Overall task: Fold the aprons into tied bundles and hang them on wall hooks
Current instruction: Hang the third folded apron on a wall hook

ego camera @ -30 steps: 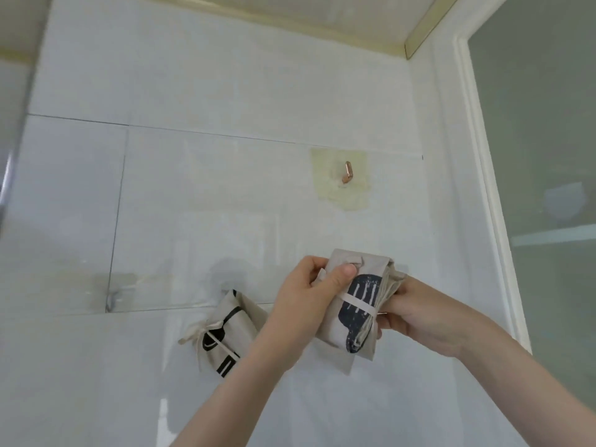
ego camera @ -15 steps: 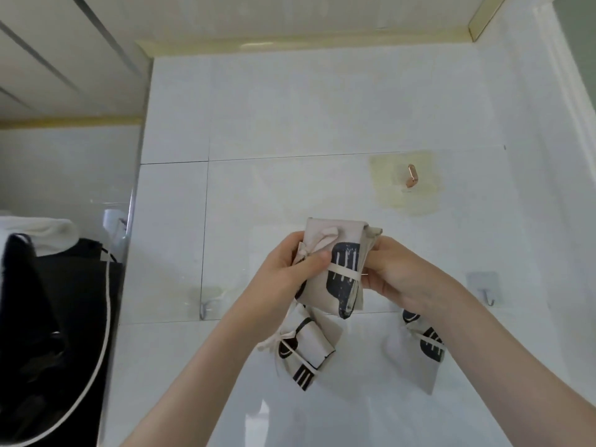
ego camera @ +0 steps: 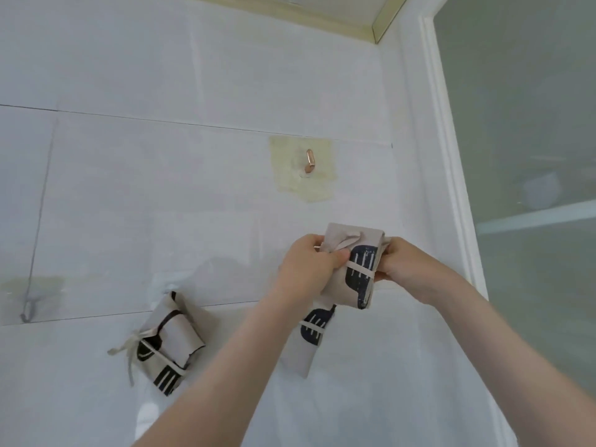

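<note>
I hold a beige apron bundle point(ego camera: 358, 269) with a dark utensil print, tied round with a cream strap, up in front of the white tiled wall. My left hand point(ego camera: 306, 266) grips its left side with the thumb across the front. My right hand point(ego camera: 400, 261) grips its right edge. A copper hook point(ego camera: 309, 160) sits bare on a yellowish patch above the bundle. Two more tied bundles hang on the wall: one at lower left point(ego camera: 166, 345), one point(ego camera: 311, 333) directly beneath the held bundle, partly hidden by my left forearm.
A clear adhesive hook point(ego camera: 27, 311) sits empty at the far left on the tile joint. A white frame point(ego camera: 451, 156) and frosted glass panel point(ego camera: 529, 156) bound the wall on the right. A gold trim point(ego camera: 380, 27) runs along the ceiling.
The view has swung right, so the black items at left have left the frame. The bundle stays held in both hands, now lower right of the copper hook.
</note>
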Action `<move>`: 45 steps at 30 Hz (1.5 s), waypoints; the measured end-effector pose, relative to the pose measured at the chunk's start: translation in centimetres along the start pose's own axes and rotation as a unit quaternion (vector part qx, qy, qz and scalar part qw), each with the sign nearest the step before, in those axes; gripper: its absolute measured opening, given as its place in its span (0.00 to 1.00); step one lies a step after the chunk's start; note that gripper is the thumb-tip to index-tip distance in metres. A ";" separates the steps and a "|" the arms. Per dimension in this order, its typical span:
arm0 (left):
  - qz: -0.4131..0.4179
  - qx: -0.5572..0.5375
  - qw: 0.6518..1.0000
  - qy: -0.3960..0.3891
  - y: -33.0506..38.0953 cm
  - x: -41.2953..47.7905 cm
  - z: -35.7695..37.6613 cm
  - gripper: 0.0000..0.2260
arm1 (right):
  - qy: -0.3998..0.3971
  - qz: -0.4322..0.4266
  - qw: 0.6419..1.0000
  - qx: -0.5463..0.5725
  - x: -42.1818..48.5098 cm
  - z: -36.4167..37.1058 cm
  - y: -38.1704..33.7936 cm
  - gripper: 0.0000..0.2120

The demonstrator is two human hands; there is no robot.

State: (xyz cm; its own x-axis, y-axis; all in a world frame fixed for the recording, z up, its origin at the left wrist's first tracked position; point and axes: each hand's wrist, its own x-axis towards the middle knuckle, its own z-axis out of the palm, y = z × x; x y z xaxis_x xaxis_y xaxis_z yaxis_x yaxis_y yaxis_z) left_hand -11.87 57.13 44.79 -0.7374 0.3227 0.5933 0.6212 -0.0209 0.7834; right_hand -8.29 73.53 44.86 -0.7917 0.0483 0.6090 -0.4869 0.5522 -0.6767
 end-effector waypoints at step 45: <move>0.348 0.463 0.790 0.201 -8.3 -2.4 7.8 0.12 | 0.394 -0.131 0.909 -0.046 -4.5 6.9 9.0 0.03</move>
State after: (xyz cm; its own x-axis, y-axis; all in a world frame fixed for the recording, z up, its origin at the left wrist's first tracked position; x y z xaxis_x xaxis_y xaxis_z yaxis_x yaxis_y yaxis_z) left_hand -13.20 63.86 35.42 -0.0405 0.2083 0.9772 0.7038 0.7002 -0.1201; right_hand -11.65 72.51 33.19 -0.1261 0.4663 0.8756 -0.5590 0.6958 -0.4510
